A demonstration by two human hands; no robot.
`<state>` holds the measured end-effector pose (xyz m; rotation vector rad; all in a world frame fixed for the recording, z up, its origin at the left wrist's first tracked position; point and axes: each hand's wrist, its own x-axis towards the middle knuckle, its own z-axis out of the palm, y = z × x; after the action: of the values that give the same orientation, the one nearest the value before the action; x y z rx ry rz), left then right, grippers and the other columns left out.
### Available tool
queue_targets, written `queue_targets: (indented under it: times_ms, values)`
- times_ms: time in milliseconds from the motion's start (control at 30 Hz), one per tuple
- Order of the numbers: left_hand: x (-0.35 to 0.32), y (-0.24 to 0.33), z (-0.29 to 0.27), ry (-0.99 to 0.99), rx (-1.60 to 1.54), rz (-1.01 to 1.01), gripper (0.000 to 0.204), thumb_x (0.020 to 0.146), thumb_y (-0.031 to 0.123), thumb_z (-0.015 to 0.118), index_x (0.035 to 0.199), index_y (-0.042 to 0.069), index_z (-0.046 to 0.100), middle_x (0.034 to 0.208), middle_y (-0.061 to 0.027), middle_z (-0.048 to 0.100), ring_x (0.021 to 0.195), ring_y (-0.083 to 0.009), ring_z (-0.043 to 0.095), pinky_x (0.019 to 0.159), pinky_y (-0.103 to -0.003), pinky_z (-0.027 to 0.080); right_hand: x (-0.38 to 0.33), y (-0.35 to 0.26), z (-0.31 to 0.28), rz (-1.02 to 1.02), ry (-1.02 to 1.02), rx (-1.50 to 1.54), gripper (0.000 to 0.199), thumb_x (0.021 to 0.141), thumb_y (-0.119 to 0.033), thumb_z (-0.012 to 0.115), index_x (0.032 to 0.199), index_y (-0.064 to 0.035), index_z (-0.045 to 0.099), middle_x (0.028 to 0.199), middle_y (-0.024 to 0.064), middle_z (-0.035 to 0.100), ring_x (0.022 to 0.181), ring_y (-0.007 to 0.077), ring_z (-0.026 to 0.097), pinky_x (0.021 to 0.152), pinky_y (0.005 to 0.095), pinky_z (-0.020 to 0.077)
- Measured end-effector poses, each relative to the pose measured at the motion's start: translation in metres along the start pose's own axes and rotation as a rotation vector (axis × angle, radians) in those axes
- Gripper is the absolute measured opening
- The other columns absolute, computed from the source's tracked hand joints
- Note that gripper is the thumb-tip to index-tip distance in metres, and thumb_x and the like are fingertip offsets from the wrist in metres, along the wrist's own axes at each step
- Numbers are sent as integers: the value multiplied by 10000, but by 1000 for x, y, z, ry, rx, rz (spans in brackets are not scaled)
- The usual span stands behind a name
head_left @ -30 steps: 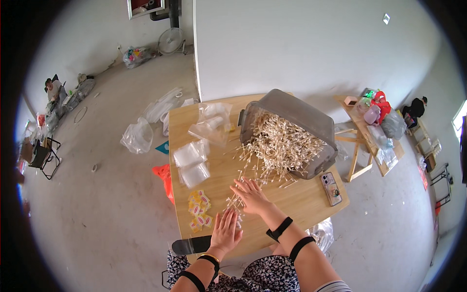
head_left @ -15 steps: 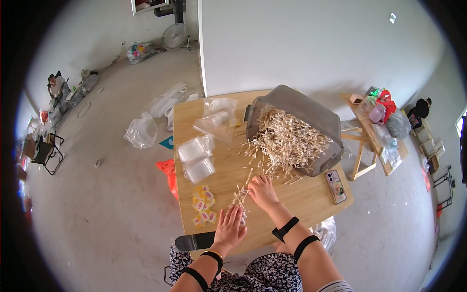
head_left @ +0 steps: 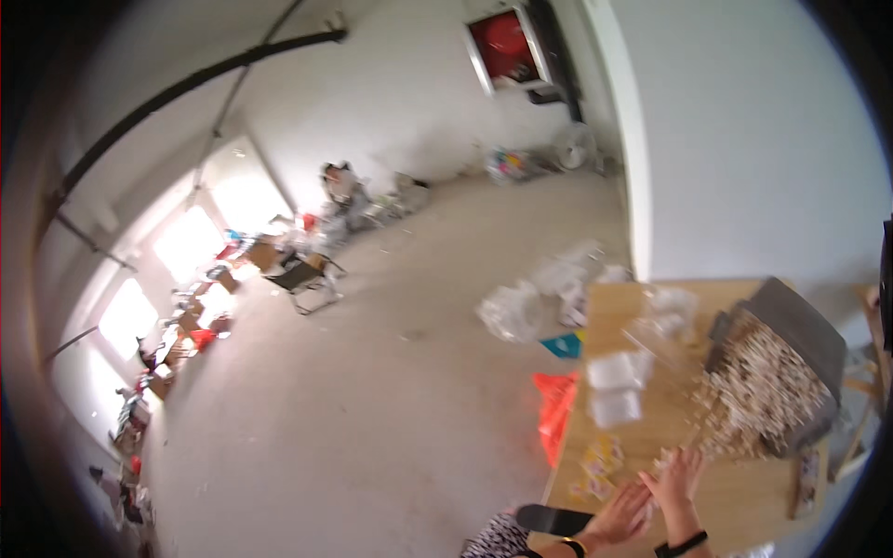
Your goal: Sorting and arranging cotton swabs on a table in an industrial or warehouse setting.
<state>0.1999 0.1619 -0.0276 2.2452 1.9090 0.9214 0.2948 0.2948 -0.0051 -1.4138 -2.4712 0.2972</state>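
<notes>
A heap of cotton swabs spills from a tipped grey plastic bin onto a wooden table. My right hand is just in front of the spilled swabs, its fingers apart. Beside it, my left hand lies low over the table with fingers stretched out. The two hands meet or overlap at the fingertips. A few pale swabs show by the right fingers; anything under the palms is hidden, and motion blurs the view. Small yellow and white packets lie left of the hands.
Clear plastic bags lie on the table's left part. A phone rests near its right edge. A black strap-like piece juts past the near left edge. A red bag hangs there. Across the floor stand a folding chair and a fan.
The view has swung left and up, so the table now sits at the lower right. My right hand has come closer to my left, and its fingers have spread.
</notes>
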Motion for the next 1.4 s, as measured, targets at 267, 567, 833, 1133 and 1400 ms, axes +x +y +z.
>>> queue_targets:
  times_ms: [267,567,833,1133,1400]
  values:
    - [7,21,-28,13,-76,-40,600,874,291,641,1374,-9,498,1387,-210,511,1319,-383,441,1154,-550,284,1,18,15,-83,-23,145,658,632,-244,833,1183,-57,525,1266,239,486,1270,449,404,1160,579,251]
    - [-1,5,-16,10,-43,-54,647,868,307,649,1419,19,474,1449,-193,461,1366,-390,391,1151,-574,276,2,22,-11,-430,22,158,256,792,-144,707,1036,-88,656,1135,157,595,1144,400,522,1002,534,392]
    - [8,19,-30,-146,-10,-110,732,918,361,562,1510,-14,351,1615,-207,249,1520,-367,161,1237,-540,130,-21,35,-31,-467,-111,178,330,817,-116,679,1143,-75,656,1158,154,619,1198,392,527,1024,541,391]
    - [13,32,-39,-451,83,-176,720,959,393,479,1529,-17,320,1624,-158,271,1531,-307,153,1249,-528,69,-24,62,-48,-537,53,189,363,865,-110,657,1225,-76,626,1210,139,615,1182,366,538,1061,523,392]
    - [-11,9,23,-82,-230,-101,669,900,342,549,1448,-7,387,1514,-203,339,1416,-367,298,1173,-522,217,-29,101,-5,-344,143,87,80,719,-97,742,757,-120,676,967,91,626,1076,359,553,947,500,444]
